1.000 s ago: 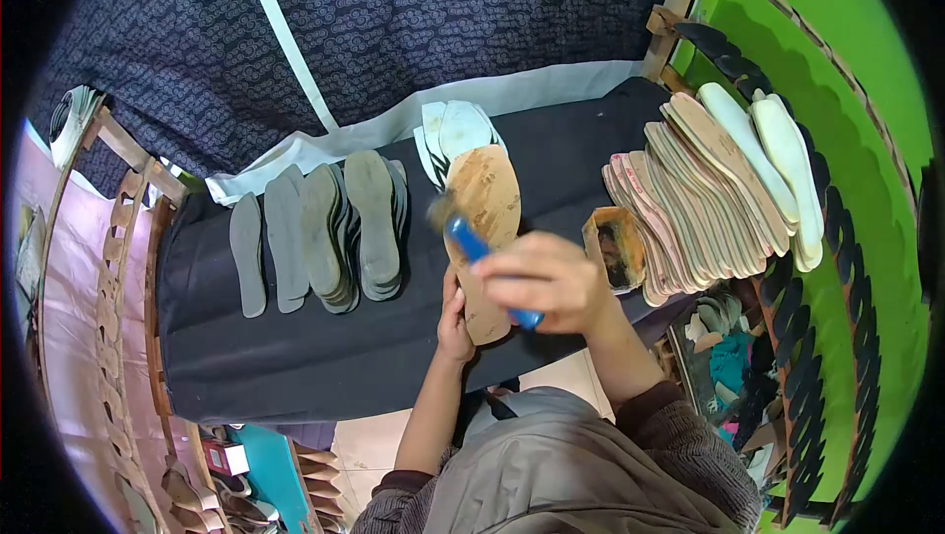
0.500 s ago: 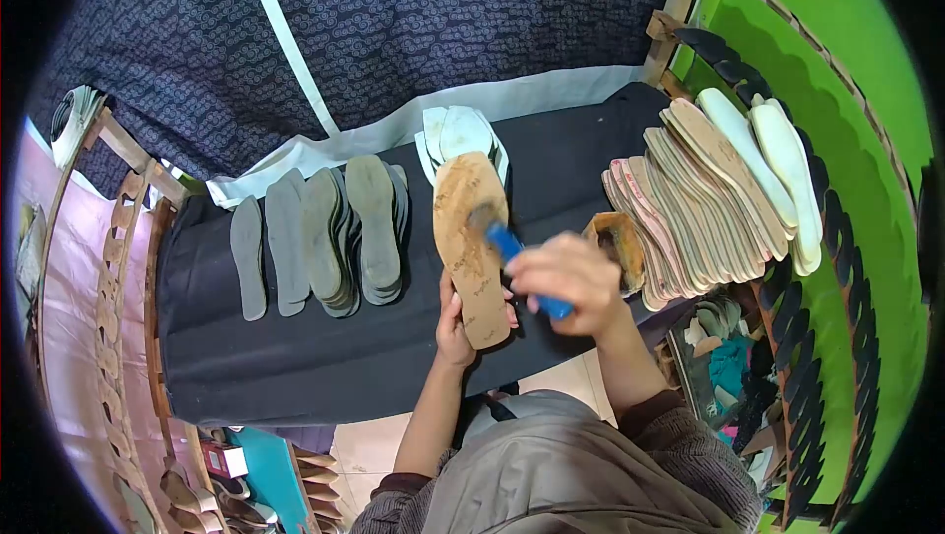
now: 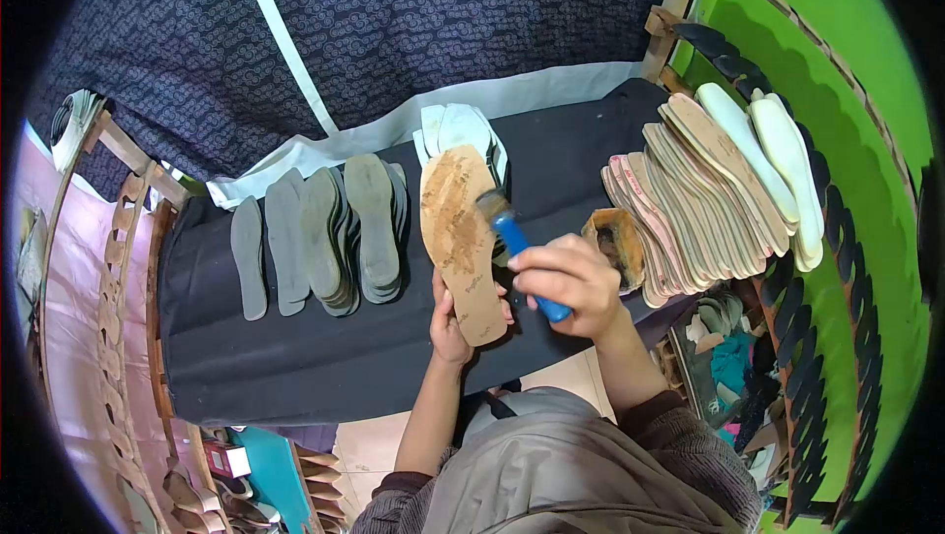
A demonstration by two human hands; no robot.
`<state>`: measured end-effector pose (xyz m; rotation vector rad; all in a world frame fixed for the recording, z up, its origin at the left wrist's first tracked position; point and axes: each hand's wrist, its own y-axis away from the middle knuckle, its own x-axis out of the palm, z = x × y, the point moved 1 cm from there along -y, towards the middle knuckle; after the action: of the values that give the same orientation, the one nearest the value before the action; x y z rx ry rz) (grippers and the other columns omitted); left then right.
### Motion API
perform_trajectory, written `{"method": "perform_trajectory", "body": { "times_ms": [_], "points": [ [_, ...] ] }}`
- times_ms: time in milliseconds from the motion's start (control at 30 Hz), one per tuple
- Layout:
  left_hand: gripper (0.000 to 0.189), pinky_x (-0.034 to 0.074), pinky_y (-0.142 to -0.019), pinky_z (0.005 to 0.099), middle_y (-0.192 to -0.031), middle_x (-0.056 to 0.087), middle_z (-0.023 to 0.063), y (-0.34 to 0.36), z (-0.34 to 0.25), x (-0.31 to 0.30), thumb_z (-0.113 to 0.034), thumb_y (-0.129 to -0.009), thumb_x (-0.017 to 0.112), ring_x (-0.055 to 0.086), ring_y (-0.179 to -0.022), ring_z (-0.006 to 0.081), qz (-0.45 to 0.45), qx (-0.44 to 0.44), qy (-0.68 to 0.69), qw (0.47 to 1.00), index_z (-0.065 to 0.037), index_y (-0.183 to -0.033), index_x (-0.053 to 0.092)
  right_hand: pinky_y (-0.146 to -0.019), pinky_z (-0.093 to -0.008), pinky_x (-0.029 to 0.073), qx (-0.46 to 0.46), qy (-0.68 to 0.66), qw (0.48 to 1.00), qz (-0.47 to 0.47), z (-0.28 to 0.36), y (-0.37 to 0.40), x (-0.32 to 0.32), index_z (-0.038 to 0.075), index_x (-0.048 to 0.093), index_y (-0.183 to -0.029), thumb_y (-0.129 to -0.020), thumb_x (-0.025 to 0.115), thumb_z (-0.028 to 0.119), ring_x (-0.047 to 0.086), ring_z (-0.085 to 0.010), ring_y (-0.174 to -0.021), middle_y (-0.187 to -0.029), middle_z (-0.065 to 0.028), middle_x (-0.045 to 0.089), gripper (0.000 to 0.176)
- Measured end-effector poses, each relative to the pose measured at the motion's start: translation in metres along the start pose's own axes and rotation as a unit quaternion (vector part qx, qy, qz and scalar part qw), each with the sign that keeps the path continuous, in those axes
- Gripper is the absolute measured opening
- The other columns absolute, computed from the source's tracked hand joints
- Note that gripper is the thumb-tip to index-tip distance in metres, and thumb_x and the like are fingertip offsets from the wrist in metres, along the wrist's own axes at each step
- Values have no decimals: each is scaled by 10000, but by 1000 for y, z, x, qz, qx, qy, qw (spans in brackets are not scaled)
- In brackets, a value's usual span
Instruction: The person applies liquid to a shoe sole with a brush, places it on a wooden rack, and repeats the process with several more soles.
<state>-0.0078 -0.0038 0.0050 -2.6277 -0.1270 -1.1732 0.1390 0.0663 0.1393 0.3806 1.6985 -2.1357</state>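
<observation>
My left hand (image 3: 452, 324) grips a tan insole (image 3: 477, 293) near its narrow heel end, thumb on one edge and fingertips showing at the other. Wet brown smears cover the wide front part of its upper face. In my right hand (image 3: 576, 283) is a paintbrush (image 3: 512, 239) with a blue handle, held in closed fingers. Its bristles are at the insole's right edge. Just right of that hand stands a small open container (image 3: 615, 244) with brown, stained walls. White insole-shaped pieces (image 3: 458, 127) lie behind the held insole.
Grey sole pieces (image 3: 374, 219) lie in several stacks on the left of the black-covered table (image 3: 295, 367). A long row of tan insoles (image 3: 689, 209) leans at the right, with white soles (image 3: 787, 180) beside it. Wooden racks (image 3: 157, 278) flank the table.
The brush has shifted slightly to the insole's right edge, and its motion blur is gone. The insole has tilted and moved a little to the left with my left hand.
</observation>
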Motion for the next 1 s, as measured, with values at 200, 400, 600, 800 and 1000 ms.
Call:
{"method": "perform_trajectory", "body": {
  "times_ms": [200,400,600,800,1000],
  "points": [
    [546,411,-948,436,-1335,405,128,-6,8,-6,-296,-922,319,494,-1135,298,-128,53,-42,989,-158,-1429,172,-568,-307,457,-7,-123,987,103,13,9,10,31,646,-842,-611,686,33,583,-223,-624,-855,-90,663,234],
    [524,366,-1009,391,-1371,379,92,-2,5,-1,-269,-930,297,460,-1200,265,-141,55,-43,988,-148,-1428,190,-582,-300,458,2,-62,997,48,12,18,20,54,644,-835,-608,695,54,600,-219,-647,-881,-75,661,232],
    [515,408,-951,417,-1326,417,121,-7,10,-18,-277,-942,269,500,-1106,279,61,70,66,993,-188,-1437,154,-615,-324,468,7,-174,980,91,16,25,25,49,648,-862,-589,639,53,593,-243,-670,-925,-91,658,272],
    [504,506,-731,446,-1126,489,202,-4,-1,1,-315,-941,269,580,-853,329,-40,45,29,998,-227,-1412,112,-614,-332,462,-2,-147,979,139,21,20,21,48,635,-870,-535,605,-26,554,-260,-678,-941,-75,623,345],
    [505,504,-734,438,-1083,506,216,-4,4,5,-331,-942,269,588,-817,327,-92,53,-27,994,-228,-1413,120,-595,-312,476,-7,-135,986,95,16,11,24,60,658,-821,-594,704,50,586,-232,-665,-918,-77,652,233]
  ]
}}
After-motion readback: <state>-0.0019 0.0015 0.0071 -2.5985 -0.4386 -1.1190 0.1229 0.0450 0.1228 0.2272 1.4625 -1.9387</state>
